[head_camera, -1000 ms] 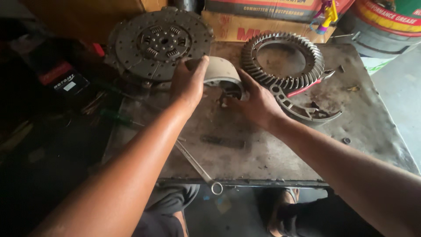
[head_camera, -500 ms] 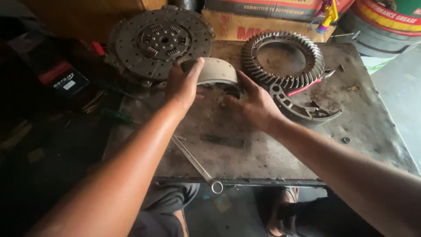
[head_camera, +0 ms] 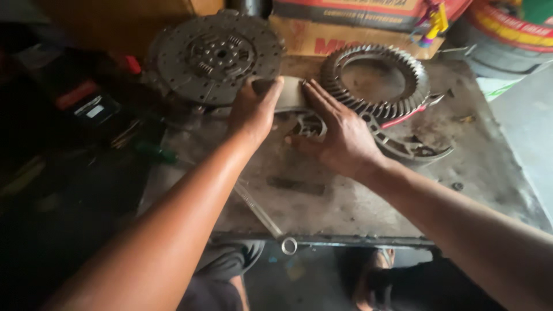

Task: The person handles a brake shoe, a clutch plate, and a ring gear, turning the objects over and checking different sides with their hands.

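Head view: at upper centre, left hand point(head_camera: 253, 112) and right hand point(head_camera: 337, 135) clasp the curved brake shoe point(head_camera: 294, 95), fingers curled around its ends; likely heavy, stiff steel with a gritty lining

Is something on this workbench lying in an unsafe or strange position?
Yes. A long wrench lies diagonally with its ring end hanging past the front edge of the metal table. A knock might drop it. Both hands hold a brake shoe normally.
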